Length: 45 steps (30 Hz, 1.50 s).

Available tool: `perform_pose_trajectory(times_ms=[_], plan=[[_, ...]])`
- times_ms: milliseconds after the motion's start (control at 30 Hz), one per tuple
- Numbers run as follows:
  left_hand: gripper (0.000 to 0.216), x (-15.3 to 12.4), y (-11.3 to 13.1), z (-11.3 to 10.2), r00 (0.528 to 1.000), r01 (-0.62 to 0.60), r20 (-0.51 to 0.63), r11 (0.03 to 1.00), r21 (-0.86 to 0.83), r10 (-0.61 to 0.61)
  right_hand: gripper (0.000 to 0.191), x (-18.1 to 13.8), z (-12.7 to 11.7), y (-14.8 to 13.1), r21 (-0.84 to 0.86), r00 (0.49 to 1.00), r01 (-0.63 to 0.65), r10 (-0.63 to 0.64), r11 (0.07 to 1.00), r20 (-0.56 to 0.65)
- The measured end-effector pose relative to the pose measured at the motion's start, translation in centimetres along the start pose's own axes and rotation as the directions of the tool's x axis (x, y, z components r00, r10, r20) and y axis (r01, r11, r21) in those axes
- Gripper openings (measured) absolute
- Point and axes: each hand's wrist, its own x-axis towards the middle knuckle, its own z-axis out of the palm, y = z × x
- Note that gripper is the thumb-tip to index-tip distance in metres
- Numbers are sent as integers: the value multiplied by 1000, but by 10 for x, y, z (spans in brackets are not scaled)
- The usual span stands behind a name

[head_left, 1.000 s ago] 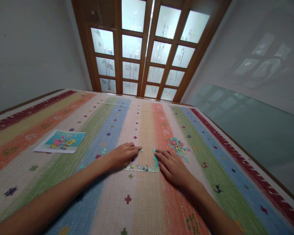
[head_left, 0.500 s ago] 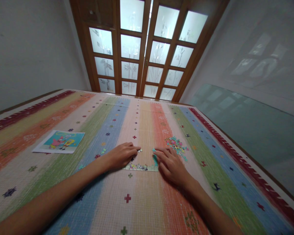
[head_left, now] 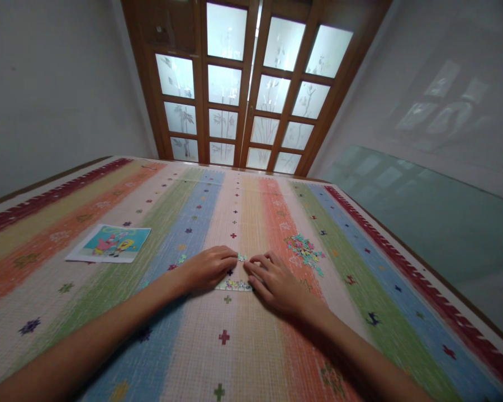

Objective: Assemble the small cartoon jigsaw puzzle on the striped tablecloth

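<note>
At the far end of the room stands a wooden double door [head_left: 246, 84] with frosted panes, and before it stretches a long desk [head_left: 46, 183] spread with a striped tablecloth [head_left: 201, 335]. To the person's left, on the cloth and well apart from the hands, a printed SpongeBob picture [head_left: 113, 244] lies flat.

The person's forearms reach in from both sides. The right hand [head_left: 272, 276] is loosely curled, fingers slightly parted and bent toward the middle; whether anything is pinched beneath them is hidden. The left hand [head_left: 213, 268] rests with its fingers drawn together and pointing inward, and its underside is hidden too, so its grip cannot be judged.

To the right, beyond the right hand, sits a heap of loose jigsaw pieces [head_left: 305, 251], mostly turquoise with some pink and yellow. Between the hands, on their near side, lies a joined strip of pieces [head_left: 233, 285], its right end covered by the right hand. A small greenish cluster [head_left: 181, 259] lies just beyond the left wrist. Smallest of all, a pale piece [head_left: 242, 257] shows right at the left fingertips, with the right fingertips just beside it.

The step in hand looks like positioning or joining single pieces beyond the strip. The next move seems to call for light fingertip control, lining up tab and socket without disturbing the strip.
</note>
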Motion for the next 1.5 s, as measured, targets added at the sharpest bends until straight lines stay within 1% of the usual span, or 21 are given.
perform_pose_trajectory(times_ms=[200,300,400,533,600,900,1233,1500], plan=[[22,-15,-1,-17,997,69,-37,993,100,-65,27,11,5,-7,-44,1000,-7,9,999,29],[24,-24,-5,-29,987,160,-33,980,117,-157,26,15,7,-9,-70,999,-32,35,997,32],[23,-34,-8,-42,970,242,-6,964,111,-243,26,17,8,-10,-85,998,-48,51,995,29],[30,-47,-13,-53,968,238,53,965,109,-245,25,17,9,-9,-75,998,-41,44,996,35],[32,-51,-15,-54,970,232,48,965,120,-239,25,17,9,-9,-66,998,-44,46,997,32],[17,-59,-23,-52,974,221,17,967,128,-225,26,17,10,-3,8,999,-28,27,1000,39],[13,-60,-24,-52,958,280,40,957,76,-284,29,19,4,5,26,997,56,-58,998,55],[10,-58,-23,-51,946,323,36,946,6,-323,27,20,0,11,38,995,73,-75,997,64]])
